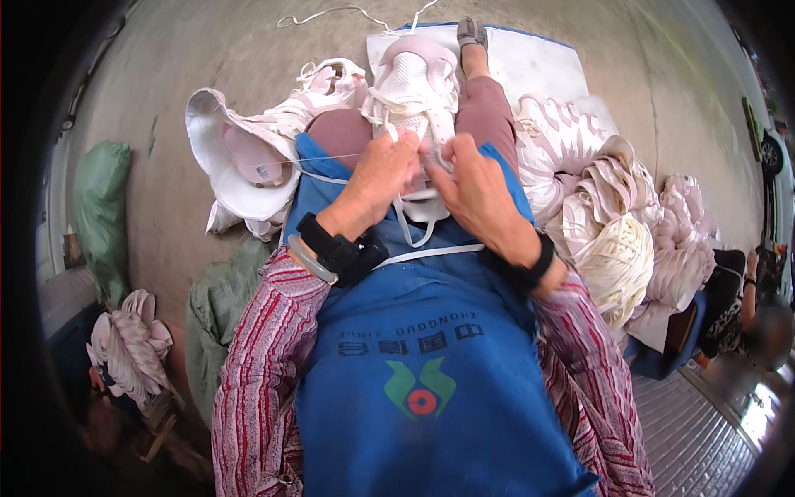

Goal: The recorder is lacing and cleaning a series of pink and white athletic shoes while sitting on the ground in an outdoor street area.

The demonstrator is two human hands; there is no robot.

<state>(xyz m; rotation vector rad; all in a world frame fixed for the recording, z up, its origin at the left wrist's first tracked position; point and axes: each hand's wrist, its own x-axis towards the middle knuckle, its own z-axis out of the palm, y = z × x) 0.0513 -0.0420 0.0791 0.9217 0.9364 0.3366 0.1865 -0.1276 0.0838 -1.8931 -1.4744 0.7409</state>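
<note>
Pink-and-white shoe upper (411, 83), white lace (404, 225) hanging in loop

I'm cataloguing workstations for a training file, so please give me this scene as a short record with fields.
Item: white-and-pink shoe upper, between the person's legs
Lace: white shoelace, a loop hanging below the hands
Left hand: left hand, at the lacing; exact grip blurred
Right hand: right hand, beside it; fingertips blurred
Clothing: blue apron, striped sleeves
Right side: stacked shoe uppers, cream lace bundle
Left side: green sack
</note>
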